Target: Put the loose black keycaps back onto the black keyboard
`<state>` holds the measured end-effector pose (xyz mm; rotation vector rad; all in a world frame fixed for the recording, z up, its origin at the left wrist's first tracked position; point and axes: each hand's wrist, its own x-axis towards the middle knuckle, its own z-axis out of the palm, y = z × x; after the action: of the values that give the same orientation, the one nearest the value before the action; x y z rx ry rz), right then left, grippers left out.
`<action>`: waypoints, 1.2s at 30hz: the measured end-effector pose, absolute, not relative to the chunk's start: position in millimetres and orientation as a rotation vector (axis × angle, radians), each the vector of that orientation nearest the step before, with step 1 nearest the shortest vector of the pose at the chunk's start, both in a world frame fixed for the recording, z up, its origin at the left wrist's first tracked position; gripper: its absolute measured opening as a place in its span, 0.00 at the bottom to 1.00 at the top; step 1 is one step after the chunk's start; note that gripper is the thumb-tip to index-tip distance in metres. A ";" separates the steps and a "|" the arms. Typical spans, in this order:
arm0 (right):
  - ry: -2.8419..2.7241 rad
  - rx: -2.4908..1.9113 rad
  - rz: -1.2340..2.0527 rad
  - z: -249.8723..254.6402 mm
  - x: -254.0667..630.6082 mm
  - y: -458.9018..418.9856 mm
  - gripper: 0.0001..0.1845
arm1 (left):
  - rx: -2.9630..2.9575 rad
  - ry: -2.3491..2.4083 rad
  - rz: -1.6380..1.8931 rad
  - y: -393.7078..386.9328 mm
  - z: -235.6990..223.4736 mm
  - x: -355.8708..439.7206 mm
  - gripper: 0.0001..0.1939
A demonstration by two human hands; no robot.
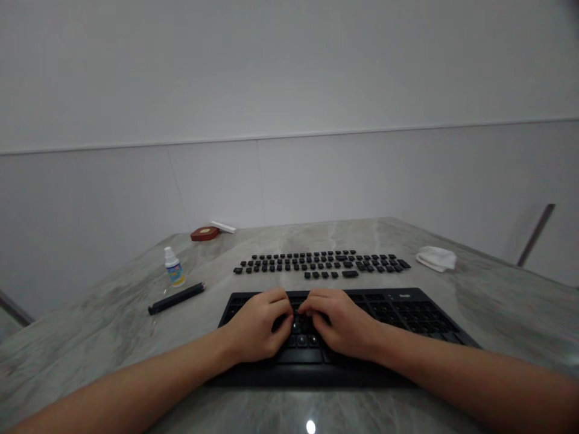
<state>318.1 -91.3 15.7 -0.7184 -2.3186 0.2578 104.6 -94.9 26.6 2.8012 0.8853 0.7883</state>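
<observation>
A black keyboard lies on the grey marble table in front of me, and many of its key sockets look bare. Several loose black keycaps are laid out in rows just behind it. My left hand rests on the keyboard's left-middle with its fingers curled down. My right hand sits beside it, fingers curled too. The fingertips of both hands meet over the same spot on the keyboard. What they pinch or press there is hidden.
A small white bottle with a coloured label stands at the left, with a black pen-like stick lying in front of it. A crumpled white cloth lies at the right. A red-brown disc and a white bar sit at the far edge by the wall.
</observation>
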 end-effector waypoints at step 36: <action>-2.300 -0.583 0.358 16.2 323.2 -96.5 0.04 | 2.774 0.928 0.787 -97.5 28.0 105.7 0.07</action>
<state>323.2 -96.5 16.2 -0.5832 -2.2996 0.3581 105.7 -97.5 28.0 2.7739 0.9283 0.7869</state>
